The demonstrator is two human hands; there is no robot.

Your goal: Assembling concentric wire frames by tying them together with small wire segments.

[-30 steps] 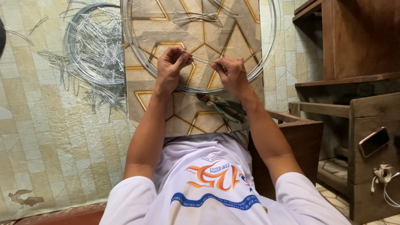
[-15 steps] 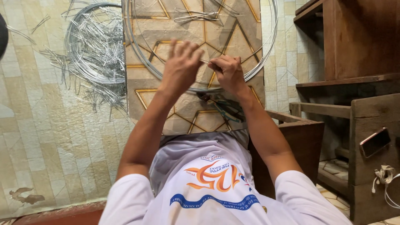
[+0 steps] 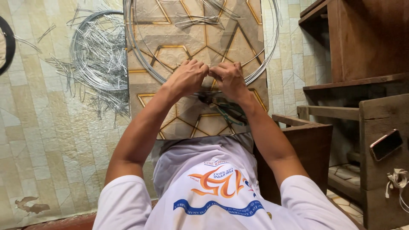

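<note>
Tiled floor w/ patterned board (image 3: 179,119) in front: left hand (image 3: 189,79) & right hand (image 3: 228,79), knuckles touching, both pinched shut on near arc of big wire hoop (image 3: 140,64), hoop's bulk lying far of both hands, wire running left-right between them, pliers (image 3: 226,111) just near of right hand.
</note>
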